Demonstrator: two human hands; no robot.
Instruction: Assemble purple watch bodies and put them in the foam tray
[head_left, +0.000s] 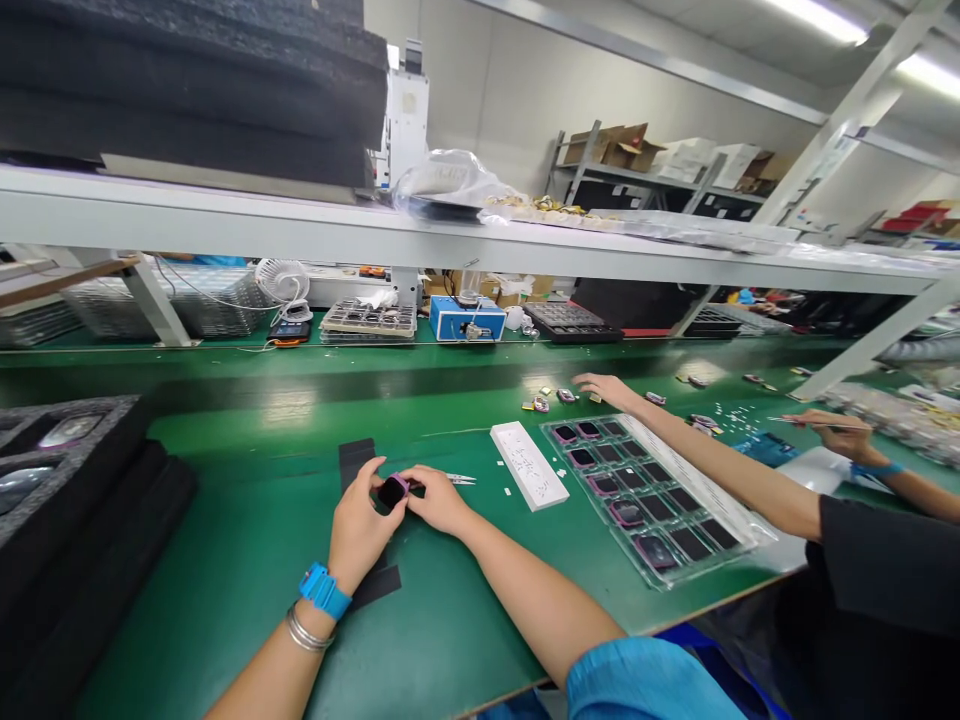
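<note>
Between my two hands is a small watch case (pixel 393 490) with a purple rim and a black screen. My left hand (pixel 361 525) grips its left side with thumb and fingers. On the other side, the fingertips of my right hand (pixel 439 500) pinch the purple edge. A pair of tweezers (pixel 461 479) pokes out just beyond my right hand; whether it lies on the mat or is held, I cannot tell. Beneath my left hand lie black strips (pixel 355 462) on the green bench top (pixel 247 560).
A white box (pixel 529 465) with handwriting and a clear tray (pixel 660 570) of purple-rimmed watch cases sit to the right. A co-worker's arm (pixel 712 470) reaches across the tray; another hand (pixel 832 435) holds tweezers. Black foam trays (pixel 90 520) are stacked left. A shelf (pixel 300 230) spans overhead.
</note>
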